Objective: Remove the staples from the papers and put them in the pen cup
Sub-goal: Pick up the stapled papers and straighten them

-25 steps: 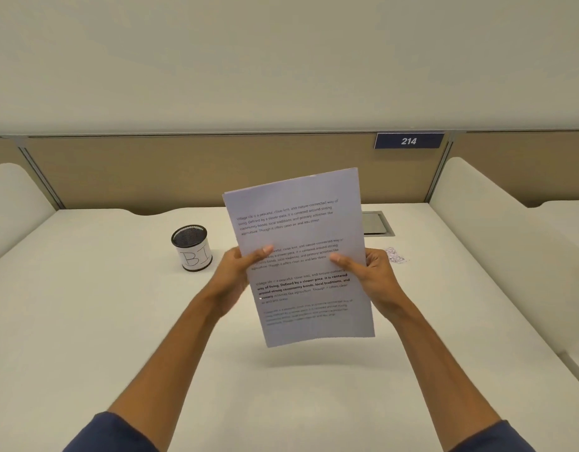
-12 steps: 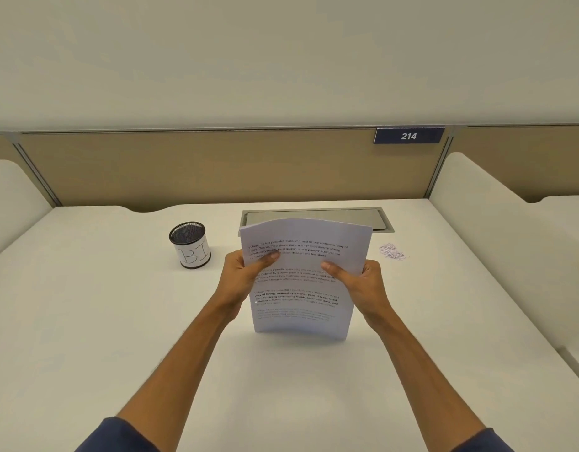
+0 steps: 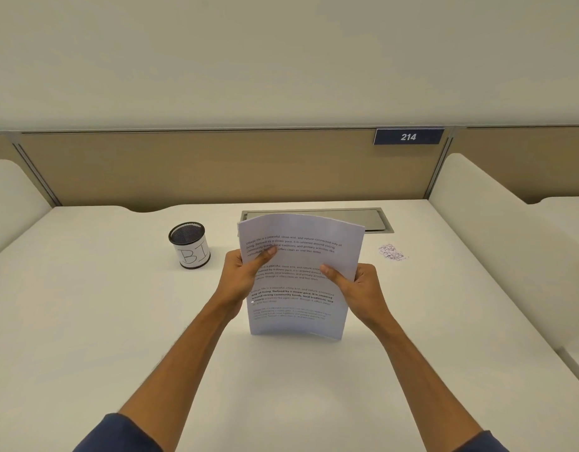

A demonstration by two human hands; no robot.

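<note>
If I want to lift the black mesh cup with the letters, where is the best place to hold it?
Probably wrap the round wall of the pen cup from its right side, which faces the left hand. It stands upright and apart from other things, with no handle visible.

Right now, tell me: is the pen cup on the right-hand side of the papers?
No, the pen cup stands on the desk to the left of the papers, which both hands hold upright.

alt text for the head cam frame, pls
Both hands, left hand and right hand, hold a printed stack of papers upright on a white desk. A mesh pen cup stands to its left, a small staple pile to its right.
</note>
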